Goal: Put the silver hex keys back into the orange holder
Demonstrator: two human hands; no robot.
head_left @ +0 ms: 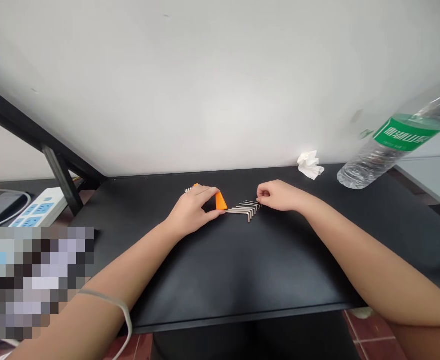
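We seem to be in the middle of handling a set of hex keys [248,210] at their orange holder [221,201], with one hand steadying and the other working at the finer end. The holder sits near the middle of the black tabletop [220,270], toward the far side, and our left hand [193,212] has hold of it, thumb on the near side and fingers spread over the far side. Our right hand [280,195] is just to the right, thumb and forefinger drawn nearly together beside the thinnest keys; we cannot tell whether a key is pinched there. The next move, we judge, calls for a firm left grip and a light, precise pinch on the right, since slim keys crowd together and could be knocked aside. The holder looks bright orange and wedge-like where it shows, much of it covered by our hand. From it the silvery keys point right in a stepped row, thickest and nearest to thinnest and farthest, their short ends bent toward us. More metal ends show past our fingers on the left.
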